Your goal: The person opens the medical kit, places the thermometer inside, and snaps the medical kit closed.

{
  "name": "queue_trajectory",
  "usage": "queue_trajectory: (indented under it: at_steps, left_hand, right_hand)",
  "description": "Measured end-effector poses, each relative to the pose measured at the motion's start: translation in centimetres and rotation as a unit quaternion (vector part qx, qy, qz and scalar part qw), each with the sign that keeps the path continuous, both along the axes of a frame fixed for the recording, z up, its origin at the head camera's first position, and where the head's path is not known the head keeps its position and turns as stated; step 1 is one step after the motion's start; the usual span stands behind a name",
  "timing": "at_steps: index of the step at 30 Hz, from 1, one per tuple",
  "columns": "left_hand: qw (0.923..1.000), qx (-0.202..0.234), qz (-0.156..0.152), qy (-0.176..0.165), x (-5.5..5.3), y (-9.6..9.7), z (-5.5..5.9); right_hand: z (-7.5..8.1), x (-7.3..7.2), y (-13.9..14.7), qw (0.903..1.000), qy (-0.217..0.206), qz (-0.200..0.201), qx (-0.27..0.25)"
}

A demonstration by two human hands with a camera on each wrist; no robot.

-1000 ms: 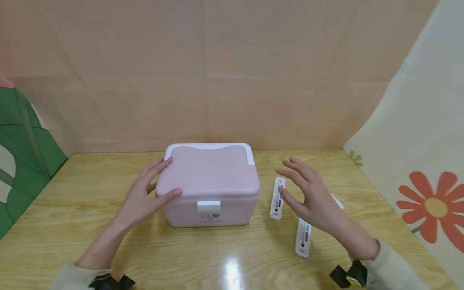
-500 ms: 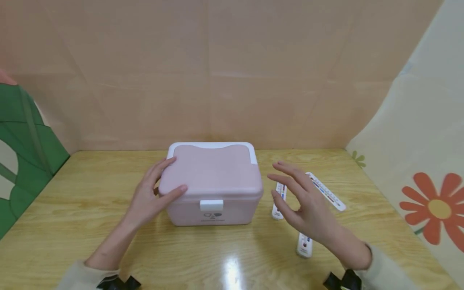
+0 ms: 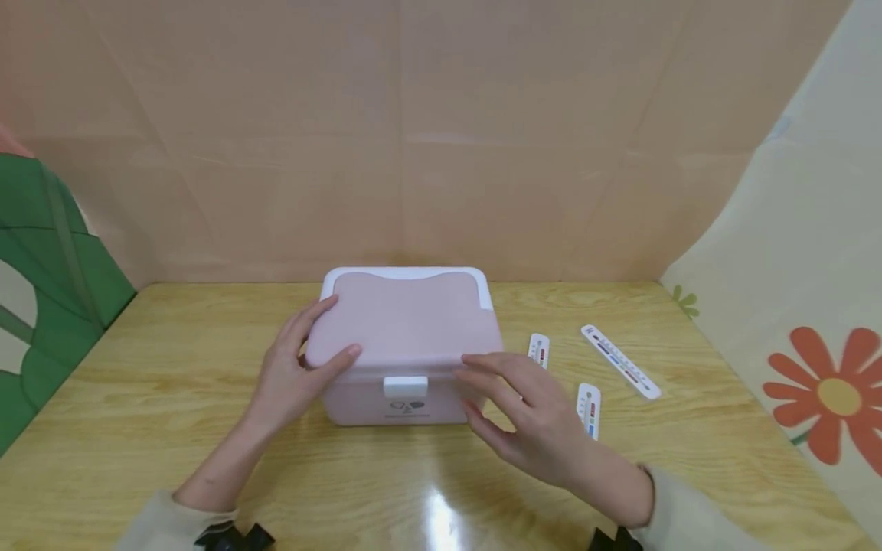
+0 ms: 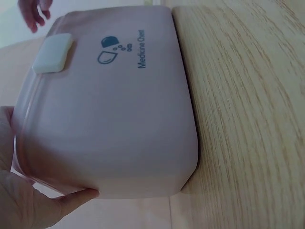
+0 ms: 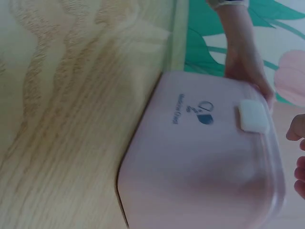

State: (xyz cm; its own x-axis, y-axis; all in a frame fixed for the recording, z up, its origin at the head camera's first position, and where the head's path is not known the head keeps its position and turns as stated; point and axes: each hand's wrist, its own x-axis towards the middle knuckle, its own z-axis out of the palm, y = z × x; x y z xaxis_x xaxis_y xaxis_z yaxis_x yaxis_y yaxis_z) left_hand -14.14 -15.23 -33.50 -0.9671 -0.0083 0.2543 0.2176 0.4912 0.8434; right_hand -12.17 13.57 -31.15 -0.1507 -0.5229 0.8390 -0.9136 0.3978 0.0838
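A pink medicine chest point(image 3: 413, 321) stands on the table with its lid down. Its white front latch point(image 3: 405, 386) lies flat against the front, above a capsule print and the words "Medicine Chest" in the left wrist view. My left hand point(image 3: 292, 371) holds the chest's left side, thumb on the lid's front and fingers along the lid's left edge. In front of the chest's right corner is my right hand point(image 3: 530, 413), its fingers loosely bent and spread, fingertips close to the lid's front rim. Nothing is between them. The right wrist view shows the latch point(image 5: 252, 116) uncovered.
Three white strip thermometers lie right of the chest: one thermometer point(image 3: 540, 350) beside it, one thermometer point(image 3: 589, 409) partly behind my right hand, and a slanted thermometer point(image 3: 620, 361) farther right. A beige backdrop point(image 3: 441, 153) closes the wood-grain table's point(image 3: 193, 337) far edge.
My right hand has moved left from over the thermometers to the chest's front right corner, uncovering the slanted thermometer. The left hand has stayed on the chest's left side.
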Motion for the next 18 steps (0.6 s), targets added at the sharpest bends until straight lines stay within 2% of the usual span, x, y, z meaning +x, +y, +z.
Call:
queue_trajectory:
  at_steps: [5,10,18]
  left_hand:
    - [1.0,0.005,0.002,0.005,-0.1,0.1,-0.1]
    - [0.9999,0.006,0.002,0.008,0.0,0.2,0.0]
    - [0.9998,0.007,-0.001,0.017,0.1,0.2,0.0]
  right_hand:
    - [-0.5,-0.2,-1.1,0.999,0.04,0.0,0.019]
    - [-1.0,-0.6,-1.9,0.9971,0.063,0.0,0.044]
    - [-2.3,-0.9,-3.1,0.9868,0.119,-0.051,0.098]
